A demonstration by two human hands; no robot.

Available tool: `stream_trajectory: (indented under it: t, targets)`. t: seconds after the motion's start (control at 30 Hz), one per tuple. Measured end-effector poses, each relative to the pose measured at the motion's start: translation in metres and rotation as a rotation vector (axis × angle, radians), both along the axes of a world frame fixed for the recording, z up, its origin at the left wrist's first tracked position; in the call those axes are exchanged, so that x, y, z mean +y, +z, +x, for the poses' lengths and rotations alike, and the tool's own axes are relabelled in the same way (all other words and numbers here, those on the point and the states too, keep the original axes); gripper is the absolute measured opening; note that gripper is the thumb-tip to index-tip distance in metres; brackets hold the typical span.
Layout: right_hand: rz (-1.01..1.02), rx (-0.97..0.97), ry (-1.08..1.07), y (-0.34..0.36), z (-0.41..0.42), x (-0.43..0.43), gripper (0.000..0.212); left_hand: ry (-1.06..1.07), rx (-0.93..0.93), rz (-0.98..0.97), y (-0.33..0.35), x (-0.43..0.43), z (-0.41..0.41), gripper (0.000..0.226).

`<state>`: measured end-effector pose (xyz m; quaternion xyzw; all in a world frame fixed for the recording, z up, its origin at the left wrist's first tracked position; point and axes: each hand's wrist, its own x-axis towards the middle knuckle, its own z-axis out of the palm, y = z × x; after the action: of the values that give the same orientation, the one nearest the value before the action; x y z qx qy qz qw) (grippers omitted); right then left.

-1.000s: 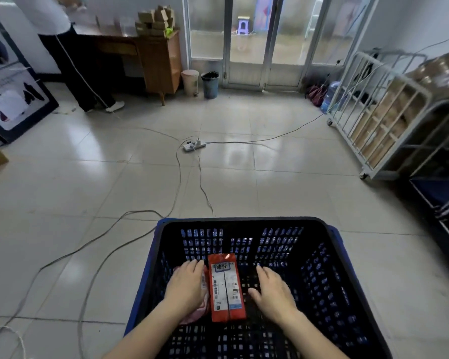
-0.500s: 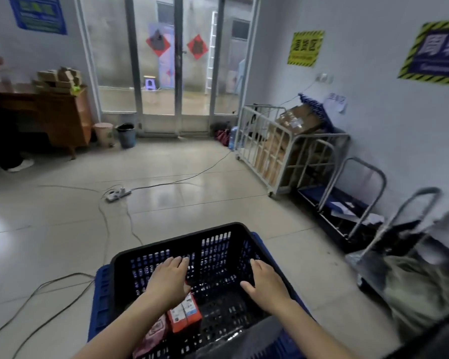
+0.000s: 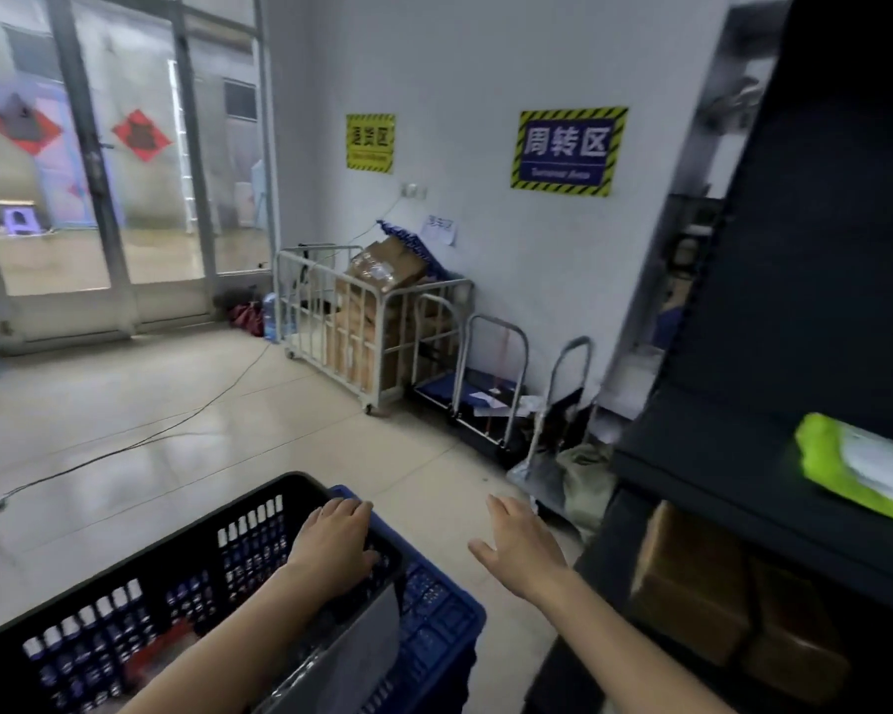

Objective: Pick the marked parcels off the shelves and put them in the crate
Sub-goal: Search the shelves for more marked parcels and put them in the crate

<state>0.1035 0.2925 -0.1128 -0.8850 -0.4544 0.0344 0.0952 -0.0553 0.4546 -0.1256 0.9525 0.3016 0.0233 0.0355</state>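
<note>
A blue and black crate [image 3: 434,626] stands on the floor at the bottom left. A red parcel [image 3: 150,657] lies inside it, blurred. My left hand [image 3: 336,543] hovers over the crate's right corner, empty, fingers loosely apart. My right hand [image 3: 522,548] is out past the crate, open and flat, between the crate and a dark shelf unit [image 3: 774,404]. On a shelf at the right edge lies a lime-green parcel [image 3: 862,466] with a white label. Brown cardboard boxes [image 3: 692,584] sit on the shelf below it.
A metal cage trolley [image 3: 367,322] full of cartons stands against the white wall. Two folding hand trolleys [image 3: 491,389] and a sack [image 3: 583,481] lie between it and the shelf unit. A cable [image 3: 176,430] runs across the tiled floor. Glass doors [image 3: 104,172] are at left.
My view has swung right, from the crate and floor toward the shelf unit. Both hands have left the red parcel in the crate; the right hand has moved out beyond the crate's edge.
</note>
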Motion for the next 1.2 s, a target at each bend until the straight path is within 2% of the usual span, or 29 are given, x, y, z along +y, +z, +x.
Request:
stream_trajectory:
  t: [0.1,0.3,0.6,0.97,1.2]
  targets:
    - [0.043,-0.032,-0.086,0.015,0.012,-0.051,0.058,-0.083,-0.024,0.001,0.013,-0.037,0.032,0.055]
    - [0.094,-0.076,-0.222,0.040,0.026,-0.173,0.059,-0.236,-0.100,-0.009,0.038,-0.141,0.088,0.060]
    - [0.107,-0.109,-0.462,0.058,0.020,-0.366,0.067,-0.429,-0.154,-0.026,0.060,-0.312,0.125,0.047]
    - [0.075,-0.120,-0.729,0.061,0.000,-0.558,0.069,-0.675,-0.196,-0.035,0.067,-0.487,0.152,0.063]
    - [0.107,-0.148,-0.883,0.076,-0.002,-0.647,0.068,-0.823,-0.213,-0.012,0.087,-0.567,0.187,0.061]
